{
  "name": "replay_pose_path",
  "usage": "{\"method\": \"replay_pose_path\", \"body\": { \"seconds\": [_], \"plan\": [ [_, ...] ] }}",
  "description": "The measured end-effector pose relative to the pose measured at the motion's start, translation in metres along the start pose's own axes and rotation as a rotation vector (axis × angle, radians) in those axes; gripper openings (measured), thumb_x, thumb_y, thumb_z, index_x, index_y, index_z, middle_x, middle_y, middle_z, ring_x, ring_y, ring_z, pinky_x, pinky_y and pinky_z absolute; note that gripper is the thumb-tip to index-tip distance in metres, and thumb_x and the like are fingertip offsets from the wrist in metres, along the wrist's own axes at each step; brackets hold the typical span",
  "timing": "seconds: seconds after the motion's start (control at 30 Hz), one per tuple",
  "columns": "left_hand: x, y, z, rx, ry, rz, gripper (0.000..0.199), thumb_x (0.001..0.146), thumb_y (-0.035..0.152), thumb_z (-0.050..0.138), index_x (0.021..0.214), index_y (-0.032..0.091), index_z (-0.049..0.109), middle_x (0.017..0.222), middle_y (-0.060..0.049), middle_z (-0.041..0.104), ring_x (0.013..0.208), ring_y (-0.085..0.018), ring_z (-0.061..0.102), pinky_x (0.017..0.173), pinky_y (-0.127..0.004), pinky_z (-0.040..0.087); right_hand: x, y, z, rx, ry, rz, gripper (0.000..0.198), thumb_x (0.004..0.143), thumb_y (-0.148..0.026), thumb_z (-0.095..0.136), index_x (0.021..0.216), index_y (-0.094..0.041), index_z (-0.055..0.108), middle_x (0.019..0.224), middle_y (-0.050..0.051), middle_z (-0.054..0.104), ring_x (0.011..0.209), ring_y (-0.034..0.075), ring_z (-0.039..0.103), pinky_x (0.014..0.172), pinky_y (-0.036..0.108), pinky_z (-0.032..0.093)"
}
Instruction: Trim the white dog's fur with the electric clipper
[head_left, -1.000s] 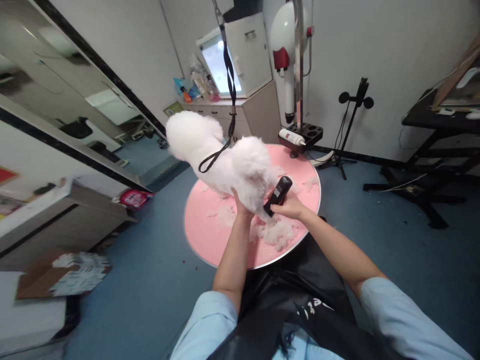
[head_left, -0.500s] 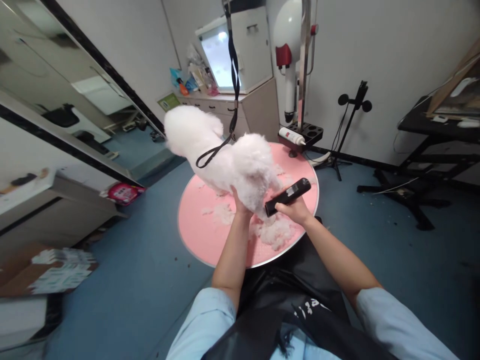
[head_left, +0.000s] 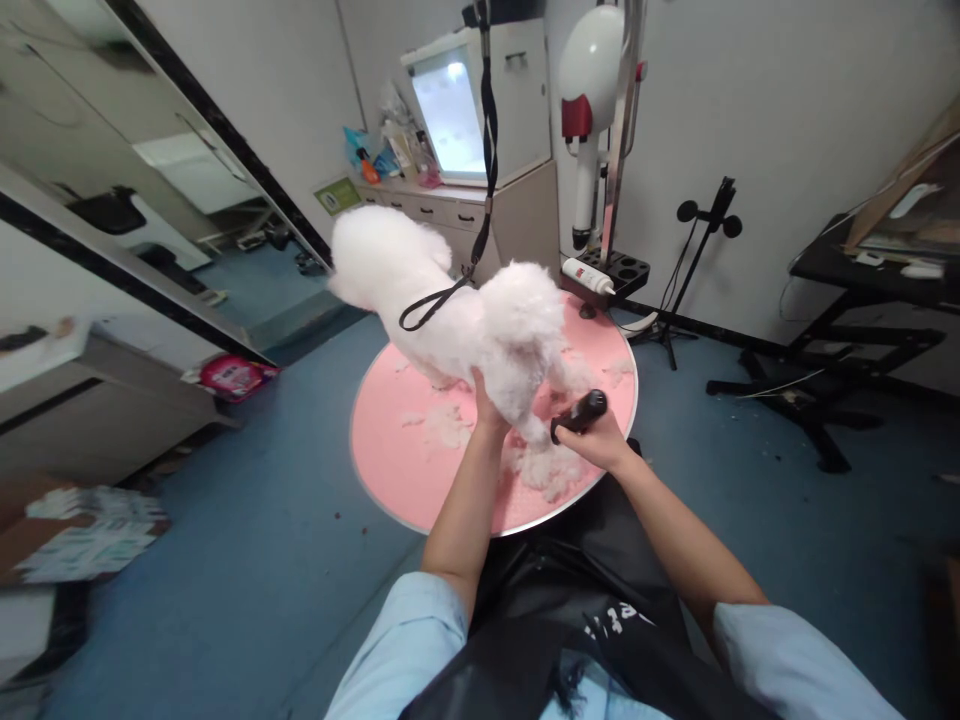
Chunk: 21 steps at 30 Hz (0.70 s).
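Observation:
A fluffy white dog [head_left: 450,320] stands on a round pink grooming table [head_left: 397,460], its rear towards me and its head to the left. A black loop leash [head_left: 431,305] lies over its back. My left hand [head_left: 489,405] is wrapped round the dog's left hind leg, with most fingers hidden in the fur. In my right hand [head_left: 600,440] is a black hair clipper [head_left: 581,412], its front end close by the lower hind leg. Cut white fur [head_left: 551,472] lies in clumps below the legs.
A steel post [head_left: 619,140] with a black holder tray [head_left: 626,270] and a white bottle [head_left: 589,275] stands at the table's far edge. Behind are a white dryer [head_left: 592,70], a cabinet [head_left: 517,215] and a black stand [head_left: 697,260]. A mirror [head_left: 187,170] leans left.
The clipper has moved down and turned a little, now lower beside the hind leg. My left hand keeps its hold on the leg. The view has shifted slightly.

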<state>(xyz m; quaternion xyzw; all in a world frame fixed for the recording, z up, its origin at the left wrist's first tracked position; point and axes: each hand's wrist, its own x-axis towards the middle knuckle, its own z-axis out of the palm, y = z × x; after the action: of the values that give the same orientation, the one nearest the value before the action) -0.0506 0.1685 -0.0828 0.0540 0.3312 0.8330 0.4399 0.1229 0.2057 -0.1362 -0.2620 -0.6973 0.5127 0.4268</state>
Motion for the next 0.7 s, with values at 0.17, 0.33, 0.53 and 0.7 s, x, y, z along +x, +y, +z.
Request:
{"method": "replay_pose_path", "body": {
  "seconds": [0.17,0.33,0.53,0.7],
  "plan": [
    [-0.002,0.0,0.003,-0.027,0.043,-0.029,0.069,0.107,0.066,0.027,0.129,0.016,0.07,0.099,-0.011,0.077,0.106,-0.028,0.073,0.085,-0.034,0.061,-0.017,-0.001,0.019,0.123,0.261,-0.113,0.034,0.075,-0.037,0.079,0.1,-0.026,0.06,0.1,0.005,0.074,0.095,0.026,0.075,0.089,0.046,0.063],
    [-0.002,0.001,0.006,-0.004,0.095,-0.026,0.068,0.108,0.063,0.026,0.13,0.014,0.069,0.093,-0.01,0.076,0.089,-0.024,0.073,0.077,-0.03,0.059,-0.033,0.009,0.034,0.036,0.262,-0.055,0.036,0.074,-0.042,0.08,0.099,-0.026,0.061,0.097,0.004,0.073,0.093,0.025,0.074,0.093,0.048,0.062],
    [0.0,0.0,0.0,0.013,0.036,-0.016,0.066,0.106,0.066,0.03,0.128,0.017,0.07,0.103,-0.011,0.076,0.101,-0.027,0.071,0.087,-0.034,0.058,-0.038,0.007,0.029,0.029,0.238,0.01,0.032,0.072,-0.043,0.078,0.096,-0.026,0.064,0.095,0.004,0.073,0.09,0.026,0.074,0.088,0.047,0.064],
    [0.0,0.01,-0.007,0.175,0.001,0.07,0.057,0.11,0.056,0.033,0.119,0.017,0.073,0.113,-0.01,0.076,0.115,-0.026,0.069,0.101,-0.036,0.054,-0.011,-0.004,0.015,0.085,0.116,0.031,0.024,0.069,-0.038,0.077,0.086,-0.025,0.066,0.089,0.004,0.073,0.088,0.027,0.073,0.087,0.046,0.064]
  ]
}}
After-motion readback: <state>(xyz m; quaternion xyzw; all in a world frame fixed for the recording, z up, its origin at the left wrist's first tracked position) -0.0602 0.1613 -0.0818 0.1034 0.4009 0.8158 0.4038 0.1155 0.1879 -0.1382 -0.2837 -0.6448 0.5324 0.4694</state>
